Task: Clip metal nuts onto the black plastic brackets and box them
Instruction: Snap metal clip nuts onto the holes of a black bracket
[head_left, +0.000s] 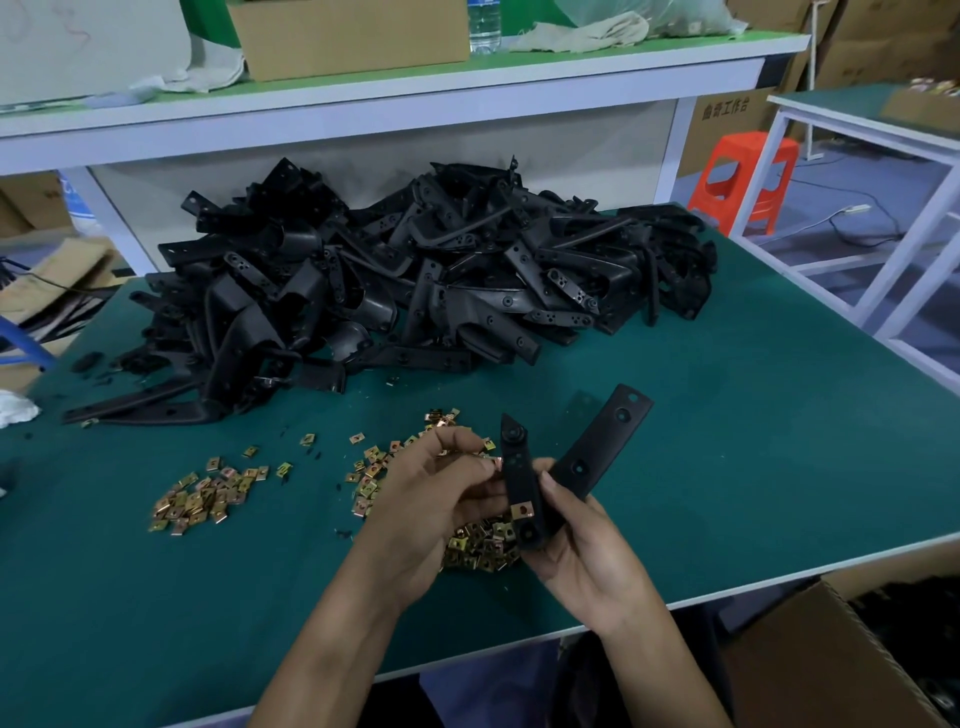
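My right hand (576, 545) grips a black plastic bracket (597, 457) above the green table; the bracket is V-shaped, with one arm pointing up and right. One brass nut (522, 512) sits clipped on its lower near arm. My left hand (441, 483) pinches another small metal nut (494, 461) against the edge of the bracket's near arm. Loose brass nuts lie in a heap (483, 545) under my hands and in a smaller patch (202, 501) to the left.
A big pile of black brackets (415, 280) fills the back of the green table (753, 441). An open cardboard box (831, 654) stands below the table's near right corner. A white shelf frame (363, 104) rises behind the pile, and an orange stool (743, 176) stands at the right.
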